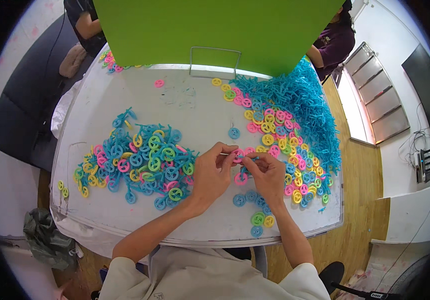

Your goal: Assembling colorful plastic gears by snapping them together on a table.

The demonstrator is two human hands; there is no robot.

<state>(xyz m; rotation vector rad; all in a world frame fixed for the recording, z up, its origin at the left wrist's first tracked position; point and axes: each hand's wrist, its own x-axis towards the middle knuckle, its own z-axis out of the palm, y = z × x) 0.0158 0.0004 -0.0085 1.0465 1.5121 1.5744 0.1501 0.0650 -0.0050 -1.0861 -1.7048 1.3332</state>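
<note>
My left hand [213,169] pinches a small pink plastic wheel [237,155] by its edge, above the middle of the table. Facing it, the fingers of my right hand [268,176] are closed on a thin blue plastic stick, mostly hidden by the fingertips, which meets the wheel. Left of my hands spreads a pile of wheels with blue sticks attached [142,159]. Loose pink, yellow, green and blue wheels [281,131] lie on the right, reaching close to my right hand. Beyond them is a big heap of blue sticks [302,92].
A green panel [215,32] stands across the far side of the white table [195,117], with a wire frame [215,47] at its base. People's arms show at both far corners. Several blue and green wheels [258,218] lie near the front edge.
</note>
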